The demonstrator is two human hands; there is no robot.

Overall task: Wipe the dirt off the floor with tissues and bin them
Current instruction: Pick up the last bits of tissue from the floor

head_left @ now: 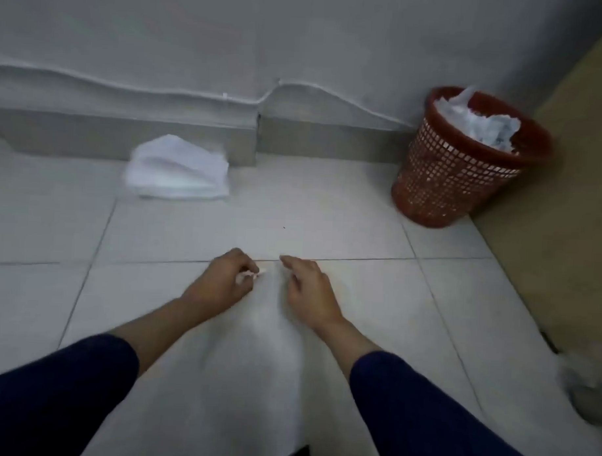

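A white tissue hangs between my two hands above the tiled floor, blurred by motion. My left hand pinches its top left corner. My right hand holds its top right edge with curled fingers. A stack of white tissues lies on the floor against the wall's skirting, at the far left. A red mesh bin stands in the far right corner, filled to the rim with crumpled white tissues. A tiny dark speck lies on the floor beyond my hands.
A grey wall with a white cable along it closes the far side. A tan wooden panel borders the right side. A blurred grey object lies on the floor at the right edge. Pale floor tiles stretch between my hands and the bin.
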